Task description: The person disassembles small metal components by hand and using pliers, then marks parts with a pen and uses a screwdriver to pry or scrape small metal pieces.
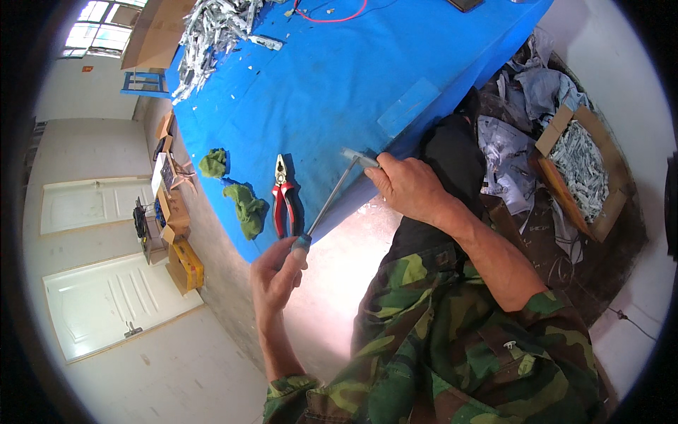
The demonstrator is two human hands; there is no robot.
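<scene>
At the edge of the blue-covered worktop (pixel 332 78), the left hand (pixel 274 278) has its grip closed around a screwdriver (pixel 302 242); the right hand (pixel 413 187) pinches a grey part (pixel 368 162) at the screwdriver's tip.

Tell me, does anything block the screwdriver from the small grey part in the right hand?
Nothing visible does: the screwdriver runs clear toward the grey part; the combination pliers lie left of its shaft.

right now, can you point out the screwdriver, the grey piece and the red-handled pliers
Screwdriver (pixel 331 198): head view, midway along its metal shaft.
Grey piece (pixel 364 160): head view, on its exposed body.
Red-handled pliers (pixel 284 189): head view, top of the grips, just below the pivot.
</scene>
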